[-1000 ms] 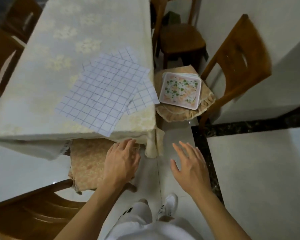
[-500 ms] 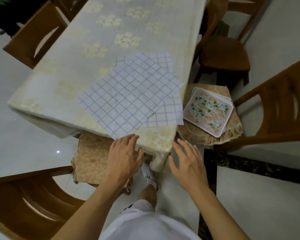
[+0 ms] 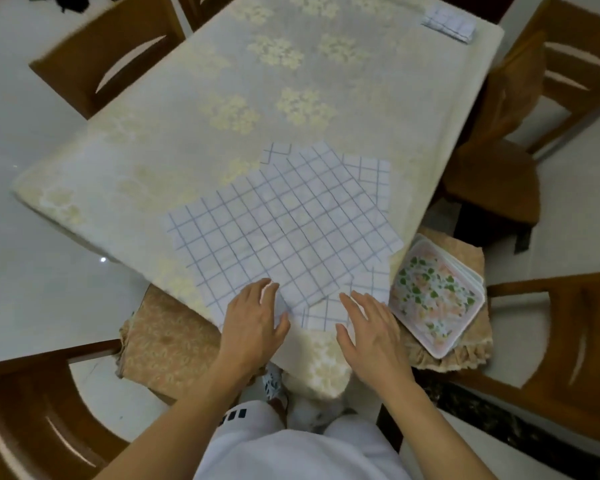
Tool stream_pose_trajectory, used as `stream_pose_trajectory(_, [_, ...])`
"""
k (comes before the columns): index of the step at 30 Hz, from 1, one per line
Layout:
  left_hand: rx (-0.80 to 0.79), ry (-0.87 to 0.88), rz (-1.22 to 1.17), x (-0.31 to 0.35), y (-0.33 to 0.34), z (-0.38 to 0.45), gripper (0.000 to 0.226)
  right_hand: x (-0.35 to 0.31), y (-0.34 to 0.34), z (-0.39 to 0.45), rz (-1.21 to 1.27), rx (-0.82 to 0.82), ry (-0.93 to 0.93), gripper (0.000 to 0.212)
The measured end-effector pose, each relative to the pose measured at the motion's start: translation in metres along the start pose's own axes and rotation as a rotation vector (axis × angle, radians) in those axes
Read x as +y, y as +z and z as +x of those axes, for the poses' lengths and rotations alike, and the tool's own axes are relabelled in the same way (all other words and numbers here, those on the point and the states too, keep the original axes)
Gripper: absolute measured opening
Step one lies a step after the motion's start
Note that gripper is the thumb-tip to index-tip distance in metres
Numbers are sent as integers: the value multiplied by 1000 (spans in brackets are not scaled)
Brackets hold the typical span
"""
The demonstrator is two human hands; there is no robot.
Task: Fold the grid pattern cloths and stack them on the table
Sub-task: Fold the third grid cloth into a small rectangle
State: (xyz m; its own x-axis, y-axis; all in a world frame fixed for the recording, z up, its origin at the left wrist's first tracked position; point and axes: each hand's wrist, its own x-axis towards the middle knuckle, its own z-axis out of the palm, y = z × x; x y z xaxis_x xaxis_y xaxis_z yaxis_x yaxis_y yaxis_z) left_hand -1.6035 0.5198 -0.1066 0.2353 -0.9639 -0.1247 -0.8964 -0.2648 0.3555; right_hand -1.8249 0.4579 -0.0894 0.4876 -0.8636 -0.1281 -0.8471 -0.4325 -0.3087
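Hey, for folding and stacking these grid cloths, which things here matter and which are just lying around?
Part of the job:
- top grid cloth, lying flat
- grid cloth underneath, corners showing
- folded grid cloth at the far corner
- table
- left hand and right hand, at the cloths' near edge

Just lying about:
- floral trays on a chair cushion
- wooden chairs

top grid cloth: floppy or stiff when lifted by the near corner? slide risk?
Probably floppy: the top grid cloth looks thin and lies flat over the cloths beneath. Likely light, so lifting one corner would let the rest drape. It may drag the lower grid cloth along, since they overlap loosely. Left hand and right hand sit at its near edge.
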Motion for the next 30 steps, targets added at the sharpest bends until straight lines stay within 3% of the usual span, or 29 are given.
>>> stream_pose_trajectory(10, [-84,-20,86,7,57,30,86,83,17,108,-187,-143,-447,56])
stream_pose_trajectory(14, [-110,-53,146,12,70,27,87,100,22,156,-262,-219,-692,64])
stream_pose_trajectory(20, [-18,-34,231,20,81,26,79,122,33,197,-363,-344,-1004,81])
stream_pose_trajectory(30, [10,23,346,28,85,18,63,139,47,198,-276,-159,-1152,65])
